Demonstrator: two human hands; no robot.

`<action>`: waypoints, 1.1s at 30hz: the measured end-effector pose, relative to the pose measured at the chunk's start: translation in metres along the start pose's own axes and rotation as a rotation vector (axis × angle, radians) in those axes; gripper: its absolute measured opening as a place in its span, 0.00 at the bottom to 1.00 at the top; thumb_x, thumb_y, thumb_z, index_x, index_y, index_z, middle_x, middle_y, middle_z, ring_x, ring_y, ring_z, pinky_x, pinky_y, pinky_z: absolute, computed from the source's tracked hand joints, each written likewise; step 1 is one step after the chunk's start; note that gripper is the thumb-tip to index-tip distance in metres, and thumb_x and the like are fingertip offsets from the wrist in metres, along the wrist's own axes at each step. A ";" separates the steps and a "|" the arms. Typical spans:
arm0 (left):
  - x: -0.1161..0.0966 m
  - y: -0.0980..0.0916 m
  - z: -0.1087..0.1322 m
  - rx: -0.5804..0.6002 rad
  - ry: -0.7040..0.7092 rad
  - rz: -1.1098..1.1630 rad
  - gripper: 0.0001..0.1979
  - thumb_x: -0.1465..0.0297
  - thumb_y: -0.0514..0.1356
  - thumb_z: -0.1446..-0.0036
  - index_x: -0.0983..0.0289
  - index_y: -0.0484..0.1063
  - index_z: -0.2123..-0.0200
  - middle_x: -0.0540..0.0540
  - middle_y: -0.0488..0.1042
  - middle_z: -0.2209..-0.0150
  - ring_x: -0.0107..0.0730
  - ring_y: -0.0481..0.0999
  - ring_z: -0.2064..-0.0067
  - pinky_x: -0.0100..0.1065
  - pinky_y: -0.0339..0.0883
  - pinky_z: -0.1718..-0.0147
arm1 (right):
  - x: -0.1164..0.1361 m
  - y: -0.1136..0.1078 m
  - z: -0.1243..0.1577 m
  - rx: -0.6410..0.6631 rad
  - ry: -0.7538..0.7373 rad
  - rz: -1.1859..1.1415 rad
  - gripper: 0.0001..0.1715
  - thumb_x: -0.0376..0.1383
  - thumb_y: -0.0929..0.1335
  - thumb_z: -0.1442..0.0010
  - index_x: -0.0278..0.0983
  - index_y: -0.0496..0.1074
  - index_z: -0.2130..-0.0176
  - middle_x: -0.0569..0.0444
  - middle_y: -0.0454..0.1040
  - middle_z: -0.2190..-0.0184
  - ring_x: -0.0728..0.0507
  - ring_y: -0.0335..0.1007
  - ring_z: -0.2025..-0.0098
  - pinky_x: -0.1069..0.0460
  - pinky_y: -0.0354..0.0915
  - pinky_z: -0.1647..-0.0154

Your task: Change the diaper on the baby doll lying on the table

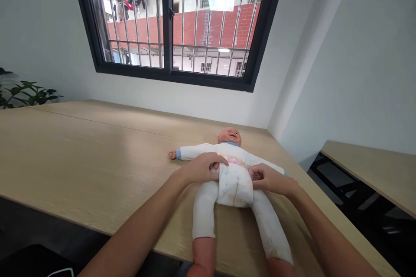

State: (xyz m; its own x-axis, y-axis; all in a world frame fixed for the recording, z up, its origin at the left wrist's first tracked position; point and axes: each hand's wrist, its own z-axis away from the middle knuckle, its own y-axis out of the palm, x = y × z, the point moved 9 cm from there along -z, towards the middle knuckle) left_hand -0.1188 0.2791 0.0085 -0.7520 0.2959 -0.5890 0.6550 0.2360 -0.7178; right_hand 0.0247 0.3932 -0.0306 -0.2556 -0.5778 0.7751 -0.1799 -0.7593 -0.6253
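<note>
A baby doll (227, 156) in a white suit with blue cuffs lies on its back on the wooden table (81, 151), head toward the window, legs hanging over the near edge. It wears a white diaper (235, 186). My left hand (203, 168) rests on the doll's left hip, fingers curled and pinching the diaper's waist edge. My right hand (269, 178) is closed on the diaper's other side at the doll's right hip.
A barred window (172, 21) is set in the far wall. A green plant (22, 93) stands at the far left. A second wooden table (370, 169) is at the right, across a dark gap.
</note>
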 end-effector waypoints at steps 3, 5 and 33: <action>-0.012 0.006 -0.002 -0.043 0.077 -0.190 0.16 0.74 0.60 0.48 0.57 0.75 0.55 0.52 0.72 0.63 0.33 0.68 0.64 0.31 0.59 0.64 | 0.006 -0.003 -0.002 -0.146 -0.024 0.192 0.16 0.36 0.67 0.48 0.36 0.55 0.77 0.61 0.51 0.79 0.53 0.44 0.74 0.54 0.43 0.75; -0.015 0.011 -0.004 -0.062 0.113 -0.313 0.14 0.75 0.58 0.48 0.60 0.73 0.57 0.53 0.72 0.62 0.34 0.69 0.64 0.31 0.58 0.66 | 0.009 -0.003 -0.003 -0.222 -0.047 0.279 0.16 0.35 0.65 0.49 0.36 0.52 0.78 0.61 0.51 0.79 0.52 0.43 0.74 0.54 0.43 0.74; -0.005 0.010 -0.005 -0.233 0.007 -0.213 0.08 0.80 0.53 0.58 0.62 0.59 0.74 0.46 0.63 0.77 0.27 0.59 0.74 0.30 0.48 0.74 | 0.004 -0.009 -0.004 -0.265 -0.022 0.323 0.16 0.36 0.64 0.48 0.36 0.52 0.79 0.61 0.50 0.80 0.52 0.43 0.75 0.53 0.42 0.74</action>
State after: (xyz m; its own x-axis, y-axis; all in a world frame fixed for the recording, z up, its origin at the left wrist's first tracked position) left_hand -0.1079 0.2849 0.0059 -0.8742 0.2232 -0.4313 0.4825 0.4992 -0.7197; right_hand 0.0216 0.3989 -0.0225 -0.3194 -0.7822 0.5349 -0.3328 -0.4359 -0.8362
